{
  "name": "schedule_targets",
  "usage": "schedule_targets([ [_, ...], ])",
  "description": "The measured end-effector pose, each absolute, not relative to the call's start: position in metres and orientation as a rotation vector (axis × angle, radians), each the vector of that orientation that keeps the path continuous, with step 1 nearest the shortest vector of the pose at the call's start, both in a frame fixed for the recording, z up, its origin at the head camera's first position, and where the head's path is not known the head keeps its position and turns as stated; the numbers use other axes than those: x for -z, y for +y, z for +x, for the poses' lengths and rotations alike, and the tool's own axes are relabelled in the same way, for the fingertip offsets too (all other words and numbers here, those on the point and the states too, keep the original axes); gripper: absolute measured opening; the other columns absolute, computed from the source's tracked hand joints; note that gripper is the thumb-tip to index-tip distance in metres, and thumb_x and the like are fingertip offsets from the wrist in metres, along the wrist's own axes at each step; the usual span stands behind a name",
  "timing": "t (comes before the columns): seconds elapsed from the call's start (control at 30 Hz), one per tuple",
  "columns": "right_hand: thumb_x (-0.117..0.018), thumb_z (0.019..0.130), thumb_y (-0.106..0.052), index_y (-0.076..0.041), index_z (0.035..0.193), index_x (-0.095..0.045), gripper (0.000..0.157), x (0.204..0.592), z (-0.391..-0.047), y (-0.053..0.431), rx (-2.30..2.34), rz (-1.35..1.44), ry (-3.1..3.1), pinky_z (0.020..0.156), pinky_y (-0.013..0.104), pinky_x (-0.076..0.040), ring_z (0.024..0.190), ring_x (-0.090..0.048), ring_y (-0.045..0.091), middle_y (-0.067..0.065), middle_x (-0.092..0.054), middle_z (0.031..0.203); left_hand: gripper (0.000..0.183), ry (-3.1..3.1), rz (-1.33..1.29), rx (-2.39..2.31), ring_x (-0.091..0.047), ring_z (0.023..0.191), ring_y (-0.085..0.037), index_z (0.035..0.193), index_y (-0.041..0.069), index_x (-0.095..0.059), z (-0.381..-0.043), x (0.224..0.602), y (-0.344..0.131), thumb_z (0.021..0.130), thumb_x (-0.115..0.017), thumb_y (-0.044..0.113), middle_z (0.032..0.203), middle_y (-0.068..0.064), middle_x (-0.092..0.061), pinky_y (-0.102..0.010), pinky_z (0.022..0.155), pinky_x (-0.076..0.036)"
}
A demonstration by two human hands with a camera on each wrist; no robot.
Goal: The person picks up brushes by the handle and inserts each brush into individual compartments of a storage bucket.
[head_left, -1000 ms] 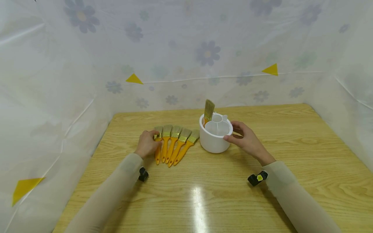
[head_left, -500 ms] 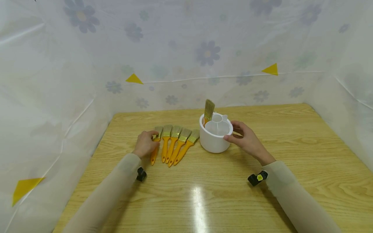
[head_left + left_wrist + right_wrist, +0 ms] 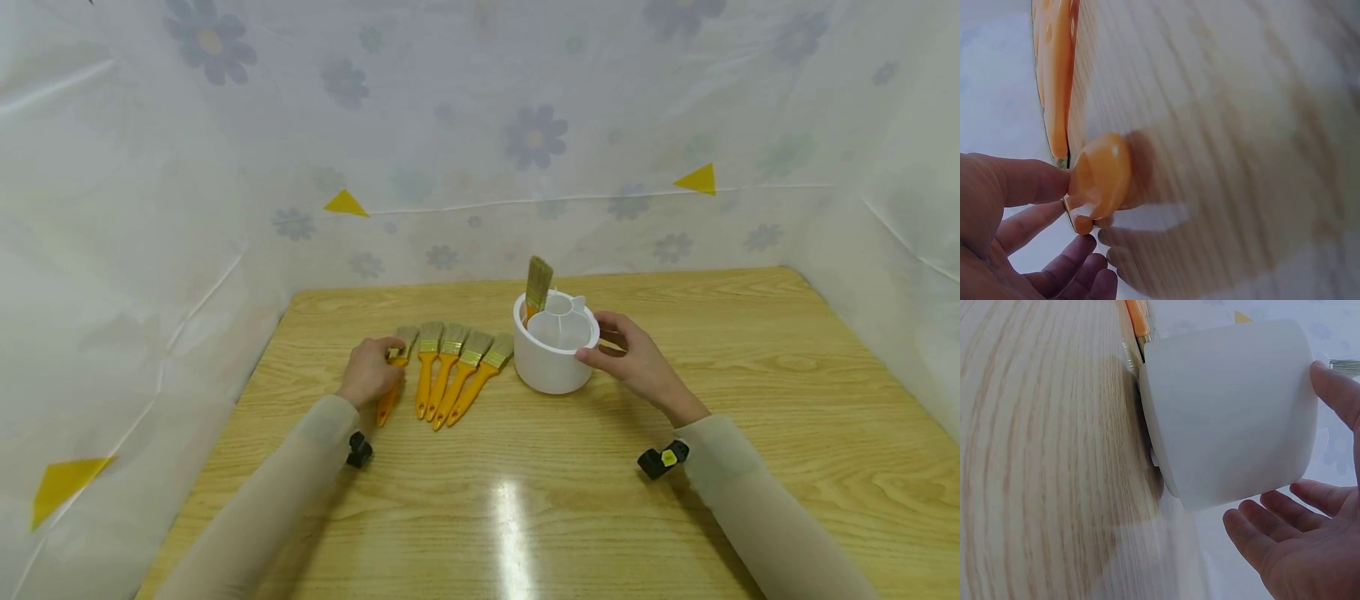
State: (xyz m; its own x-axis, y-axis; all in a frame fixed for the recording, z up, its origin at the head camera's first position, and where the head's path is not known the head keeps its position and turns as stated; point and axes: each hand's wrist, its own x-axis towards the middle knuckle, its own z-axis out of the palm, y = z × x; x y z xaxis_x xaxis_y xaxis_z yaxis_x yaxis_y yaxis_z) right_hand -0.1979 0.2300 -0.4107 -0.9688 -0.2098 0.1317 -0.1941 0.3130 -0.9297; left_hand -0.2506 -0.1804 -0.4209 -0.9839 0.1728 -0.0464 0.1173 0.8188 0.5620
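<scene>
As seen on wooden table [image 3: 637, 533] in head view: white round holder [image 3: 551, 367], compartments hidden from right wrist view behind smooth wall. Gripped at side by right hand [image 3: 633, 358], fingers curved. Pinched by left hand [image 3: 367, 372], loose lower fingers showing only in left wrist view: slanting brush [image 3: 386, 406], orange handle, pale bristles, beside four fanned brushes [image 3: 454, 389].

White pot [image 3: 553, 367]; held brush [image 3: 387, 403], seemingly tilted
</scene>
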Motion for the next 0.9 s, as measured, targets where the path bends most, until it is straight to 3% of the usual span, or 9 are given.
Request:
schedule_targets([
  [0.3, -0.071, 0.087, -0.03, -0.013, 0.142, -0.039, 0.066, 0.4121, -0.1984, 0.2299, 1.782, -0.382, 2.55, 0.103, 0.048, -0.039, 0.129, -0.043, 0.032, 0.009, -0.044, 0.138, 0.048, 2.903, 0.242, -0.87, -0.053, 0.113, -0.038, 0.132, 0.003, -0.056, -0.251, 0.4195, -0.1825, 0.085, -0.064, 0.003, 0.126, -0.024, -0.055, -0.048, 0.084, -0.049],
  [0.67, -0.071, 0.087, -0.032, -0.01, 0.145, -0.035, 0.072, 0.4119, -0.1974, 0.2298, 1.759, -0.381, 2.561, 0.102, 0.048, -0.039, 0.13, -0.042, 0.033, 0.012, -0.043, 0.139, 0.059, 2.887, 0.126, -0.896, -0.052, 0.107, -0.038, 0.135, -0.004, -0.045, -0.2514, 0.4199, -0.1807, 0.088, -0.068, 0.023, 0.123, -0.026, -0.049, -0.049, 0.085, -0.047],
  [0.9, -0.071, 0.087, -0.032, -0.01, 0.145, -0.035, 0.071, 0.412, -0.1978, 0.2293, 1.761, -0.385, 2.56, 0.102, 0.048, -0.039, 0.13, -0.042, 0.033, 0.012, -0.044, 0.139, 0.055, 2.912, 0.139, -0.855, -0.051, 0.106, -0.039, 0.131, -0.007, -0.048, -0.2525, 0.4191, -0.1779, 0.088, -0.067, 0.022, 0.121, -0.027, -0.049, -0.05, 0.087, -0.046],
])
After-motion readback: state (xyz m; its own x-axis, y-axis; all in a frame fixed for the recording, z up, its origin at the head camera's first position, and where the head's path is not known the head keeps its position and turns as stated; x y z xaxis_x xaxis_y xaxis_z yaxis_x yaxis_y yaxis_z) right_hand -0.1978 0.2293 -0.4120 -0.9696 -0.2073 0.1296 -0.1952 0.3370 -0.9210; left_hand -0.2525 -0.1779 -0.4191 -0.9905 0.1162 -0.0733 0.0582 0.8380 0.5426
